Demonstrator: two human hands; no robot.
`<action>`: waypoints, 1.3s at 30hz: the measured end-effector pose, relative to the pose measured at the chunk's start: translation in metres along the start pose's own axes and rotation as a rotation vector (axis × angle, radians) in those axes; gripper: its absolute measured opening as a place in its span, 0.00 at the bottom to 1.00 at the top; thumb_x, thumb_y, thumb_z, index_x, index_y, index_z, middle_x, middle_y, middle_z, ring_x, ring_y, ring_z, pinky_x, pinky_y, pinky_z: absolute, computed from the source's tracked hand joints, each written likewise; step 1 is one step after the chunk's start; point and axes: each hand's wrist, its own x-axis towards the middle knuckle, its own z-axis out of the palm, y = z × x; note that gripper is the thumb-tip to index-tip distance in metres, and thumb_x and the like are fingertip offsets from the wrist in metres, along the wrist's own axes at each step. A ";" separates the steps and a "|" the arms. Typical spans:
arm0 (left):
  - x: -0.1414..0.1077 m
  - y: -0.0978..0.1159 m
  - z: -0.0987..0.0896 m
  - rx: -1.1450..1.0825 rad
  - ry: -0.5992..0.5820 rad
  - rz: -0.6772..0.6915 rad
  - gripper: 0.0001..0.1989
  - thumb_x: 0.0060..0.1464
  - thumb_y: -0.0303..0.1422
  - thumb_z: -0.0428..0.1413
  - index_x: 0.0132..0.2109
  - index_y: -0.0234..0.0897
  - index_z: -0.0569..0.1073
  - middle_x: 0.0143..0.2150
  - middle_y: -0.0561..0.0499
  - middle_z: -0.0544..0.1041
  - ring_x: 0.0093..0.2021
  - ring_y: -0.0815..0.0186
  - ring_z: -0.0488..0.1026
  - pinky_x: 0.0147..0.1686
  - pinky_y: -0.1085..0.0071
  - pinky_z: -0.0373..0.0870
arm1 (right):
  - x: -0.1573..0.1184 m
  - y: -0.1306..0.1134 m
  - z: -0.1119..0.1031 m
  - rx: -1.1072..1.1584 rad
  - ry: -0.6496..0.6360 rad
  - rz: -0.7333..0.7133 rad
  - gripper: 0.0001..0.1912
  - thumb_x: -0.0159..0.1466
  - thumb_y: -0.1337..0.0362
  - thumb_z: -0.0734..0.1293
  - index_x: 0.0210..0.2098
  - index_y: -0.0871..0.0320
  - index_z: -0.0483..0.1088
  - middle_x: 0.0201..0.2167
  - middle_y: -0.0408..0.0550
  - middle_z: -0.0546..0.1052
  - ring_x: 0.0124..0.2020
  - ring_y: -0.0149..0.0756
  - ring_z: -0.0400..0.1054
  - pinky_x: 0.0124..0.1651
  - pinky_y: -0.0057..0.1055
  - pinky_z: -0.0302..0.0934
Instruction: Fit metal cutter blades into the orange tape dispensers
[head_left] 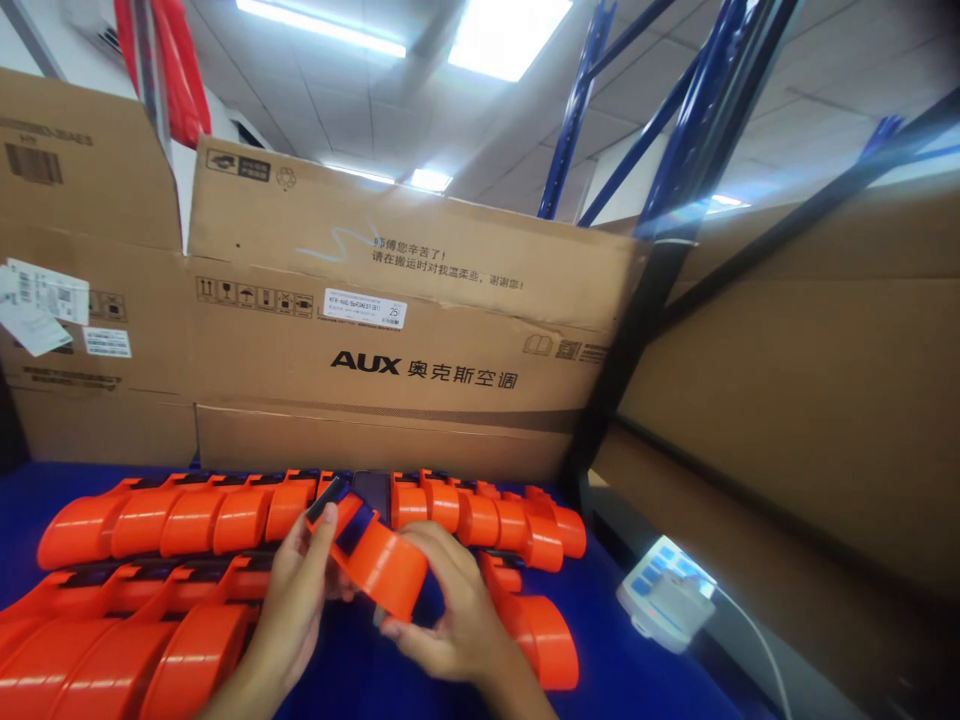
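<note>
Between my two hands, above the blue surface, is an orange plastic tape dispenser (pixel 388 568) with a wide round body and a dark strip at its upper end. My left hand (pixel 296 590) grips that upper, dark-edged end, thumb on top. My right hand (pixel 454 600) is closed around the round end, its thumb below and fingers over the top. More orange dispensers of the same shape lie in a back row (pixel 176 520) and in a front left group (pixel 127 650). Another dispenser (pixel 547 640) lies right of my right hand, partly hidden by it.
A blue surface (pixel 600 620) carries the rows. Behind stand cardboard panels (pixel 450 330) with printing. A dark rack post (pixel 626 350) rises at the right, and beside it sits a white power strip (pixel 664 600) with a cable. A dark flat block (pixel 373 490) lies in the back row.
</note>
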 end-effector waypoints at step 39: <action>-0.012 -0.018 -0.005 0.458 -0.440 0.050 0.17 0.59 0.48 0.60 0.47 0.42 0.78 0.32 0.53 0.76 0.24 0.67 0.71 0.18 0.75 0.59 | -0.109 -0.022 -0.168 -0.753 -0.133 0.942 0.26 0.58 0.34 0.64 0.21 0.49 0.73 0.23 0.52 0.80 0.27 0.55 0.77 0.29 0.42 0.66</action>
